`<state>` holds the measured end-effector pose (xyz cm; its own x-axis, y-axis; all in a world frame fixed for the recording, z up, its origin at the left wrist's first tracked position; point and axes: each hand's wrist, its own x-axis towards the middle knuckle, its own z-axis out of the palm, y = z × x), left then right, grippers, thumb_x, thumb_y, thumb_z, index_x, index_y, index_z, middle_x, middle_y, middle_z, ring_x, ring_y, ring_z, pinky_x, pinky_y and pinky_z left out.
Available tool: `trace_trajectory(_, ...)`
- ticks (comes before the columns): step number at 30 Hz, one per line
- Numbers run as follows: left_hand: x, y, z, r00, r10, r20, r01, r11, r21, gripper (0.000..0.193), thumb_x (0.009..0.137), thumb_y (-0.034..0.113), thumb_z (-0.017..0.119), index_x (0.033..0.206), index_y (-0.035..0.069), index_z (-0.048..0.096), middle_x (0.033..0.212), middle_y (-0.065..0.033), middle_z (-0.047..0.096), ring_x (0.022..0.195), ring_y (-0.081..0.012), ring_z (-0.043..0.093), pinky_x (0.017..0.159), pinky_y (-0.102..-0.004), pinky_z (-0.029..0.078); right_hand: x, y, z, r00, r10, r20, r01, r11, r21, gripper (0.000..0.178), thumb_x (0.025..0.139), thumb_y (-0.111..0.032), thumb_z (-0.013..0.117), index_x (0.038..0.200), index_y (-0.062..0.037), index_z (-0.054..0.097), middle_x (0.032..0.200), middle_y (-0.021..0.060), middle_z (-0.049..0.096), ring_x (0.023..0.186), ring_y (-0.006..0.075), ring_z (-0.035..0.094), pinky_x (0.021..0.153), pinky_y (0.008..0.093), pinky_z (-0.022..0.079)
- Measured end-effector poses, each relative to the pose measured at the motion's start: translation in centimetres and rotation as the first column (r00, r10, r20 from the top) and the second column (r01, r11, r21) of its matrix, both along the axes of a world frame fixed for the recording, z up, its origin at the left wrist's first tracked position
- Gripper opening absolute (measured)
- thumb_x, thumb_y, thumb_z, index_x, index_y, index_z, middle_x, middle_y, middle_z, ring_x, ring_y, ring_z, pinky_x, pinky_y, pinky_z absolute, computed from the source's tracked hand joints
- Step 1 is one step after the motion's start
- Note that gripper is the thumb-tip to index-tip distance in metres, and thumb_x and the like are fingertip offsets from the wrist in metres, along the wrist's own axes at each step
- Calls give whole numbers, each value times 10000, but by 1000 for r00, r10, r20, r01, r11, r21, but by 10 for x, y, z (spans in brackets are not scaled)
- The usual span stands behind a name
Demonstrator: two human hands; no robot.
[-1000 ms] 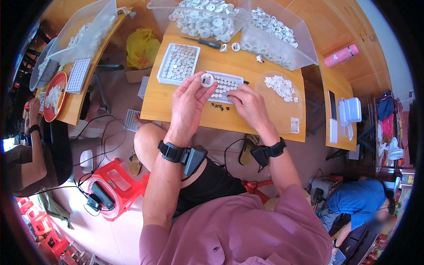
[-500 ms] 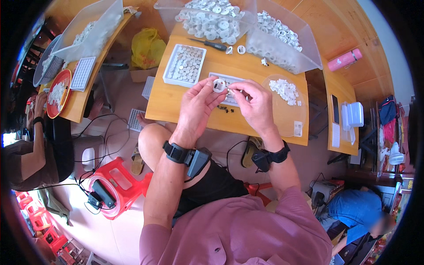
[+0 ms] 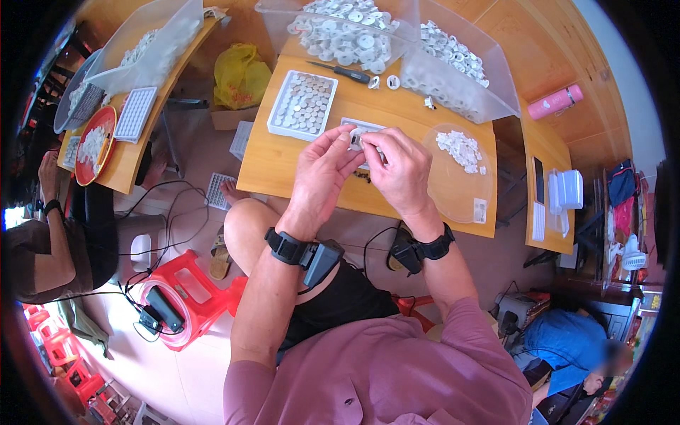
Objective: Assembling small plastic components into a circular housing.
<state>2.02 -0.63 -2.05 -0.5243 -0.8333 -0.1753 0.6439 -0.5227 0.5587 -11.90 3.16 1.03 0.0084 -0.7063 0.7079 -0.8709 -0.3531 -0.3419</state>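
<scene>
My left hand pinches a small white round plastic housing between thumb and fingers, above the wooden table. Fingers pressed together, my right hand meets the housing from the right; whatever it pinches is hidden. Behind both hands lies a white tray, largely covered by them. Several tiny black parts show on the table just under the hands. To the left stands a white tray of silver discs. A heap of small white parts rests on a round clear lid to the right.
Two clear bins, one of white caps and one of white rings, stand at the back. A screwdriver lies before them. At left, another person's arm is near a red plate. Cables cross the floor.
My right fingers have moved onto the white housing and now cover part of it. The housing has tilted in my left hand. The view has shifted slightly.
</scene>
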Motion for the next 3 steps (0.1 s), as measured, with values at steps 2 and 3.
trace_trajectory(2, 0, -1, -1, 1000, 1, 15, -1, 1000, -8, 268, 1011, 121, 526, 1246, -2, 559, 1147, -93, 650, 1012, -198, 664, 927, -325, 542, 0, -1, 0, 1000, 2, -6, -2, 1000, 21, 91, 773, -30, 720, 840, -71, 675, 780, 59, 658, 664, 247, 659, 557, 341, 512)
trace_trajectory(3, 0, 0, 0, 1000, 1, 18, -1, 1000, -5, 281, 1009, 122, 529, 1263, 2, 546, 1150, -95, 649, 1024, -203, 661, 928, -323, 541, 0, 0, 0, 1000, 2, -12, -1, 999, 41, 94, 773, -31, 718, 845, -76, 679, 783, 58, 659, 668, 246, 660, 560, 339, 513)
